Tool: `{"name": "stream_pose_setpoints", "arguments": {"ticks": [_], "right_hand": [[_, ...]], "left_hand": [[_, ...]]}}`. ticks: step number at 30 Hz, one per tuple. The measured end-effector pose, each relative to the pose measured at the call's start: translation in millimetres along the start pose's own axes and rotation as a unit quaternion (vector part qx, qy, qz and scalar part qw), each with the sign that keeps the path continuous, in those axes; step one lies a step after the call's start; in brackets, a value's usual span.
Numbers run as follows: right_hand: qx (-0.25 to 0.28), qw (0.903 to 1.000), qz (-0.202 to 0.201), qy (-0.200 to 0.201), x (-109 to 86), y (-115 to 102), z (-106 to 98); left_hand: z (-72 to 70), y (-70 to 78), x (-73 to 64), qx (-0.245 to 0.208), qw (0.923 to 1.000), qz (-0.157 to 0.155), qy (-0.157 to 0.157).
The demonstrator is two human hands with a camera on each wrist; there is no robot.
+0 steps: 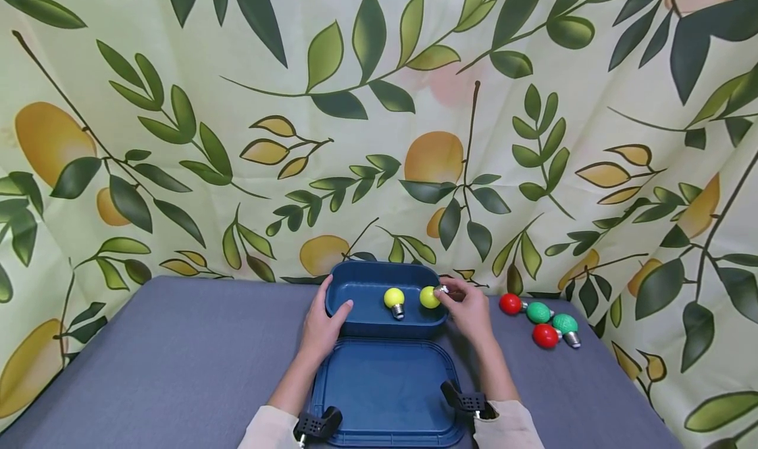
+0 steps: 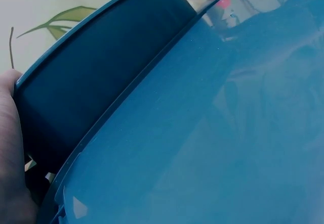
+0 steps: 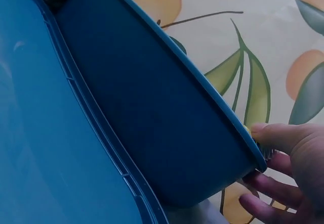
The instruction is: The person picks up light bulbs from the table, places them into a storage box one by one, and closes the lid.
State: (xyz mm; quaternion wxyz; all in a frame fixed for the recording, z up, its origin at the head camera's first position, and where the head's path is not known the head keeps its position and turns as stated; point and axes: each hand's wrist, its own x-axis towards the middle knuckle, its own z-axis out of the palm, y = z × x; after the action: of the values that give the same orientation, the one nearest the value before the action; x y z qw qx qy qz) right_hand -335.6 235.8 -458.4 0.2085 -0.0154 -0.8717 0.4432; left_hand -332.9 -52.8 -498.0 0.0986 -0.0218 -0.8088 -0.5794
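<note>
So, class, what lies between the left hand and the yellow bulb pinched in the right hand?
A second yellow bulb, inside the blue box; the head view shows it between the left hand and the pinched bulb.

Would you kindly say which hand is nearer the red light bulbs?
The right hand, at the right end of the blue box, is just left of the red light bulbs. The left hand grips the box's opposite end.

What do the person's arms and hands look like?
The left hand and right hand are bare, with no gloves. The left sleeve and right sleeve are pale cream. Near each cuff sits a chunky black gadget, the left gadget and right gadget. No cables show.
</note>
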Motion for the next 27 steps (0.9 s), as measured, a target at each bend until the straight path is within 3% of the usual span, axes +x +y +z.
{"name": "stream_pose_setpoints", "arguments": {"ticks": [12, 18, 27], "right_hand": [[-0.043, 0.9984, -0.038, -0.005, 0.6, -2, -2], [-0.038, 0.9983, -0.037, 0.023, -1.2, -9, 2], [-0.047, 0.9980, -0.037, 0.019, -5.2, -17, 14]], "left_hand": [[-0.1, -0.1, 0.5, 0.000, 1.0000, 0.001, 0.000], [0.0, 0.0, 0.9, 0.002, 1.0000, -0.003, -0.002], [0.0, 0.8, 0.9, 0.006, 1.0000, -0.008, 0.000]]}}
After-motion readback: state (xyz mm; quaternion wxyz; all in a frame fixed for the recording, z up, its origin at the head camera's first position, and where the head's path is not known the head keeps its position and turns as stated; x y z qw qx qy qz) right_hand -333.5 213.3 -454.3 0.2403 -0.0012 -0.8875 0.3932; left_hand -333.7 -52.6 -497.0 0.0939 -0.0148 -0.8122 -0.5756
